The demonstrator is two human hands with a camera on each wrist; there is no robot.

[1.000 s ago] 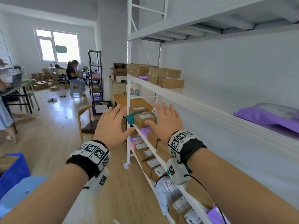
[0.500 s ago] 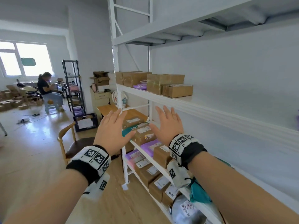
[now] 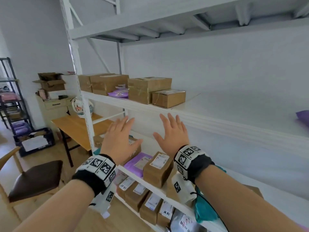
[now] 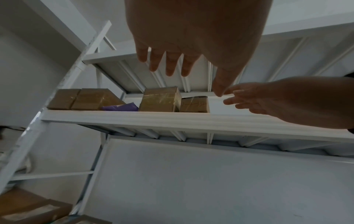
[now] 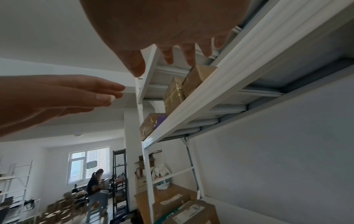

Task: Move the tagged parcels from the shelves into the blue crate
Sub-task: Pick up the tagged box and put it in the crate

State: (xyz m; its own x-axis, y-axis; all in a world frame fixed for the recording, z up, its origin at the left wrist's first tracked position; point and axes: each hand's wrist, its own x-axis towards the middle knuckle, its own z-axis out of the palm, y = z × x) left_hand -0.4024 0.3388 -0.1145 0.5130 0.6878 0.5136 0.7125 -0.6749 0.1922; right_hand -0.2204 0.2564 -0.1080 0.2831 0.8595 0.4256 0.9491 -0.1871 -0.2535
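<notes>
From the head view, both the left hand and right hand are held flat, spread wide and empty; the taped cardboard parcels sit on the upper shelf at twelve o'clock, nearer the right hand.

In the left wrist view, the parcels are seen just beyond the spread fingers, long sides along the shelf edge.

In the right wrist view, the parcels lie at one o'clock of the thumb.

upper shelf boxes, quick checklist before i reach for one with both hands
1. Left hand free, fingers spread: ok.
2. Right hand free, fingers spread: ok.
3. Small brown cardboard box at the right end of the row on the white metal upper shelf, nothing stacked on it: ok.
4. Tag on that box: cannot tell, label too blurred.
5. Taller taped brown box stands right against it, may shift: not ok.
6. Blue crate in view for the drop: not ok.
</notes>
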